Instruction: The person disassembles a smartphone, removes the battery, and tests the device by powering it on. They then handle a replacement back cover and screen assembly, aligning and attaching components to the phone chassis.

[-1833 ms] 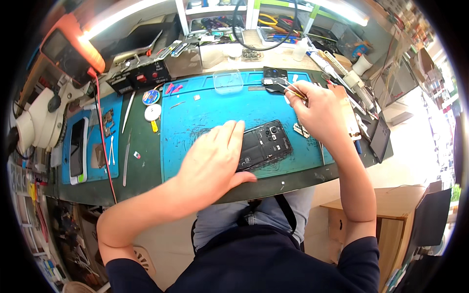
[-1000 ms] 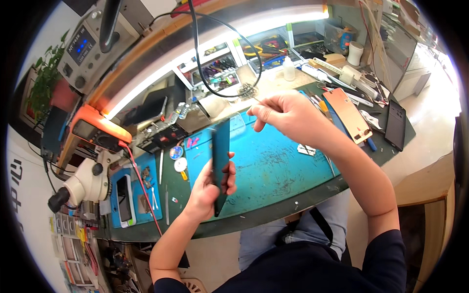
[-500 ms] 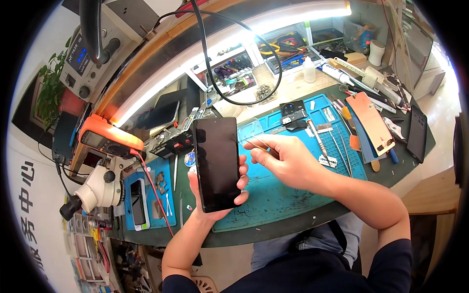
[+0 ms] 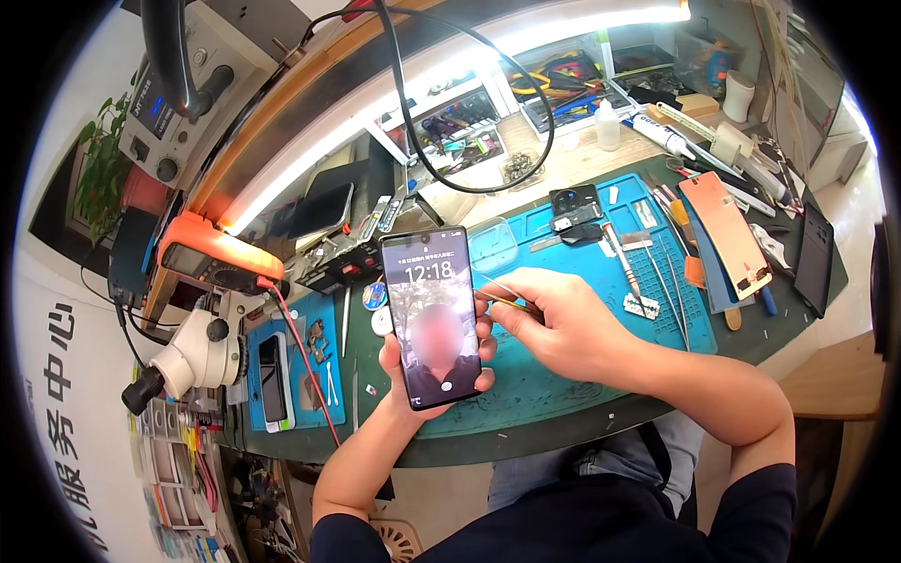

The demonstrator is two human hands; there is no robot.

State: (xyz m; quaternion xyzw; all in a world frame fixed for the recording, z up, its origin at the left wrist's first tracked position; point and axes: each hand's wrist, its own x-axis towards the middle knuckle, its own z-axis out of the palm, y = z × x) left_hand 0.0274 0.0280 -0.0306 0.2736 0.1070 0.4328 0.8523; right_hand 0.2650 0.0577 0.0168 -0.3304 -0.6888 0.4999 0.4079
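Observation:
My left hand (image 4: 395, 373) grips a black smartphone (image 4: 436, 328) with its screen toward me, lit with a lock screen and picture. Fingertips wrap round its right edge, and the thumb is at its left. My right hand (image 4: 558, 328) is closed on thin metal tweezers (image 4: 505, 291), whose tips lie by the phone's upper right side. Below both hands is a blue silicone mat (image 4: 521, 394). On it, behind them, are a clear tray (image 4: 493, 242), a dark phone part (image 4: 574, 211), a screwdriver (image 4: 621, 258) and a small blade (image 4: 641, 306).
A microscope (image 4: 192, 349), orange multimeter (image 4: 211, 253) and smaller mat with another phone (image 4: 272, 380) are at left. A black cable (image 4: 404, 94) loops overhead. Copper-coloured plate (image 4: 715, 225), tools and phone cover (image 4: 812, 258) lie right. Tool bins (image 4: 558, 89) stand behind.
My left hand lifted the phone off the mat and turned its screen toward me; the screen, dark half a second ago, now glows. My right hand moved down-left toward the phone with the tweezers.

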